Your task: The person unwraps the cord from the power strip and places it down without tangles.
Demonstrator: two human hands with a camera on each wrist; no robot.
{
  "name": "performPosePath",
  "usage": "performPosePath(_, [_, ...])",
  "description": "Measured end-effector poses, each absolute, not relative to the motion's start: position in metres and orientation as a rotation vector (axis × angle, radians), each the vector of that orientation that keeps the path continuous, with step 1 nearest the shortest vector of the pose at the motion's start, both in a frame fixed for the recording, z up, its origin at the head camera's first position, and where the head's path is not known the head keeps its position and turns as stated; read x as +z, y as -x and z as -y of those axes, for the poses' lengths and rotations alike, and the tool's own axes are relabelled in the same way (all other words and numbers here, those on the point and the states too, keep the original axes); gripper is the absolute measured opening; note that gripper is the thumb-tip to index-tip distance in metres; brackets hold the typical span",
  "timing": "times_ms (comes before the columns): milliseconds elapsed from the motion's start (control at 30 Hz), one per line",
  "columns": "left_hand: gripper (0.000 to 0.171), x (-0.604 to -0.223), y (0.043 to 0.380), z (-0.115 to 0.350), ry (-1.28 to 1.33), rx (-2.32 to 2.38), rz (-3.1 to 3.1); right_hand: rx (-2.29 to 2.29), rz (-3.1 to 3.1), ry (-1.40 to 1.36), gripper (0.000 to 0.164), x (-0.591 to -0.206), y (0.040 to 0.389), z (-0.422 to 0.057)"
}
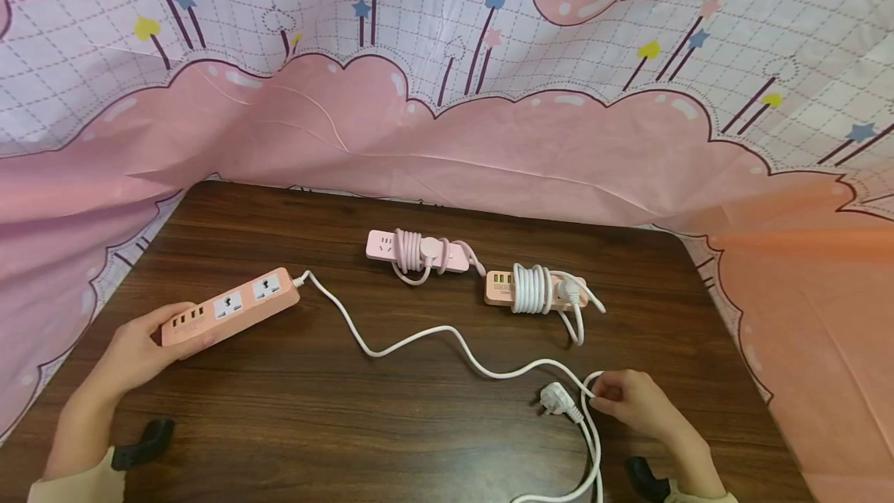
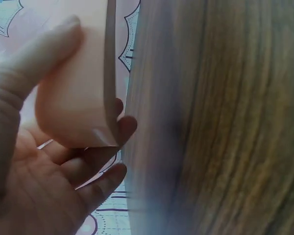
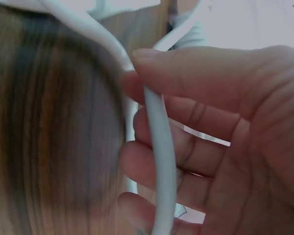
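Note:
At the left of the head view, my left hand [image 1: 140,348] grips the near end of a pink power strip [image 1: 240,313]. The strip [image 2: 81,93] lies between thumb and fingers in the left wrist view. Its white cord [image 1: 447,328] leaves the far end and snakes across the table to the right. There my right hand [image 1: 639,402] pinches that cord between thumb and fingertips, and the right wrist view shows a stretch of cord [image 3: 161,142] running across the curled fingers. The white plug [image 1: 556,399] rests on the table left of this hand.
A pale pink power strip [image 1: 382,245] with its cord wound round it lies at the back of the brown table [image 1: 335,418]. Right of it sits another strip [image 1: 499,289] wrapped in white cord. A patterned curtain [image 1: 419,146] hangs behind the table.

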State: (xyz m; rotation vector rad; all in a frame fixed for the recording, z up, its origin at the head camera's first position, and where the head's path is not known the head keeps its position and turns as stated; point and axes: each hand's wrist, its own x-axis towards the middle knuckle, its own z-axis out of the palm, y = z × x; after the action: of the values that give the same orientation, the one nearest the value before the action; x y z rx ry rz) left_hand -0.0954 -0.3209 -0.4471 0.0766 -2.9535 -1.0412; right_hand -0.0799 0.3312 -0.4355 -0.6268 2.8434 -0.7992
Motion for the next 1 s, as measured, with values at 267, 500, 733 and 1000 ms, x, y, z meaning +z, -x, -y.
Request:
performPosePath(267, [0.065,-0.454,0.095,0.320,0.002,-0.933,3.029,-0.764,-2.866,0.507,0.014,-0.437,0.083,-0.319])
performPosePath(500, [0.065,-0.456,0.097,0.321,0.037,-0.901,3.072,-0.797,-2.926,0.482,0.013,-0.433,0.082,-0.313])
performPosePath(733, [0.066,-0.451,0.101,0.314,0.136,-0.872,3.072,-0.901,-3.112,0.498,0.015,-0.427,0.085,-0.301])
performPosePath(1000, [0.066,-0.446,0.103,0.306,0.152,-0.927,3.060,-1.047,-3.336,0.546,0.020,-0.420,0.092,-0.287])
